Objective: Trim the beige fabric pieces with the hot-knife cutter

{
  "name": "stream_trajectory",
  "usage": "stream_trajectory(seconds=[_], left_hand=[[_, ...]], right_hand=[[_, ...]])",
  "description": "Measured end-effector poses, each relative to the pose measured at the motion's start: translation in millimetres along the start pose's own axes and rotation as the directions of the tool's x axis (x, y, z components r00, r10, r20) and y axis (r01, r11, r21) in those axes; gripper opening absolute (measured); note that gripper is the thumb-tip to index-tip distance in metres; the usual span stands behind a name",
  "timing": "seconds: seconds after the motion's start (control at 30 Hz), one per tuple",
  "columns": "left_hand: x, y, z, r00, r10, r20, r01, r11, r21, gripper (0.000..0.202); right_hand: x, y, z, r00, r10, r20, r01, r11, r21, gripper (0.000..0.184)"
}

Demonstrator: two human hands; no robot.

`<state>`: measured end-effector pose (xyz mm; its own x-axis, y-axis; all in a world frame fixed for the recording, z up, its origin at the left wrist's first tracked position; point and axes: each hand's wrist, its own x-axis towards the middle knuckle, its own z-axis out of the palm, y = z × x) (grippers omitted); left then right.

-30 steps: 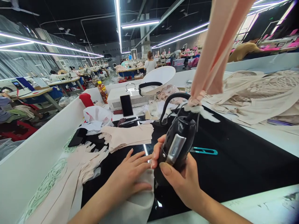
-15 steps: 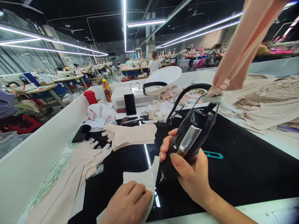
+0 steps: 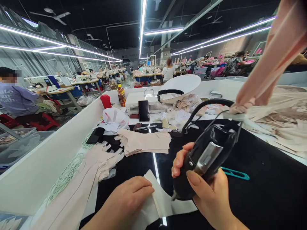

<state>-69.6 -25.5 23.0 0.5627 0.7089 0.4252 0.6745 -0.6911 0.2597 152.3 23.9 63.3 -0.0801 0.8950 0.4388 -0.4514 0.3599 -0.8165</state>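
My right hand (image 3: 206, 195) is wrapped round a black handheld tool (image 3: 206, 159) with a silver plate; its tip points down at a white fabric piece (image 3: 163, 201) on the black table surface (image 3: 263, 179). A black cable (image 3: 203, 107) loops from the tool's top, which hangs from a pink fabric strap (image 3: 268, 70). My left hand (image 3: 127, 199) rests with curled fingers on the left part of the white fabric piece, pressing it down.
A beige folded stack (image 3: 146, 140) and long beige pieces (image 3: 81, 188) lie left. Teal snips (image 3: 235, 174) sit right of the tool. A phone (image 3: 144, 110), white machine (image 3: 148, 103), red cup (image 3: 106, 101) and bottle (image 3: 121, 95) stand behind. Beige cloth (image 3: 285, 121) piles right. A seated person (image 3: 19, 99) is at far left.
My left hand slid back toward me and curled on the white piece, which has shifted. The tool and right hand moved right, and my view turned left.
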Motion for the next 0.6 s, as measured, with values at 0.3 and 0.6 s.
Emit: stream_trajectory(seconds=[0.3, 0.6], left_hand=[[21.6, -7.2, 19.6, 1.0, 0.0, 0.028, -0.002, 0.998, 0.07, 0.024], [13.9, -10.4, 19.8, 1.0, 0.015, 0.011, -0.015, 0.999, 0.043, 0.024]], right_hand=[[-9.7, 2.1, -19.4, 0.999, -0.006, 0.04, 0.008, 0.999, -0.054, 0.033], [4.1, 7.9, -13.9, 1.0, -0.009, -0.003, 0.009, 0.999, -0.04, 0.033]])
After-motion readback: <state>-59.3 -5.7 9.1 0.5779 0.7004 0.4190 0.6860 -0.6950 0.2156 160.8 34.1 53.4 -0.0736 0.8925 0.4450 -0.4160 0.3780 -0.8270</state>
